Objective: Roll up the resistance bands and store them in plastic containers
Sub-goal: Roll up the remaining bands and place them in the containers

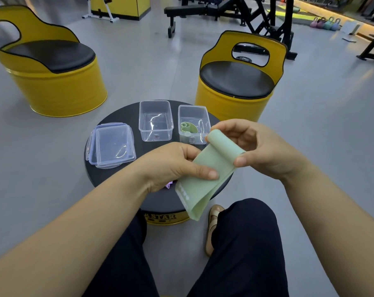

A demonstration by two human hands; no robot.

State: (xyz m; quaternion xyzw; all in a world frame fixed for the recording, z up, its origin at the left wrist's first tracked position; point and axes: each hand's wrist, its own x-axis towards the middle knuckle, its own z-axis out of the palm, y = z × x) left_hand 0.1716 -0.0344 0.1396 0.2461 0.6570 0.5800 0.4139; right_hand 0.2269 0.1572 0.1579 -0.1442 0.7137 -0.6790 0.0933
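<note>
The band [205, 179] hangs above the near edge of the table [100, 174], lifted so it can be turned freely; the right grip [261, 151] pinches its top end, which is curled over, seemingly to start the roll; the left grip [177, 166] pinches it lower down, thumb on top, likely to keep it flat and taut; beyond, an empty box [156, 121] stands open beside the right box [193, 125], which holds a rolled band [188, 127]; lids [112, 145] lie stacked on the left, out of the way.
</note>
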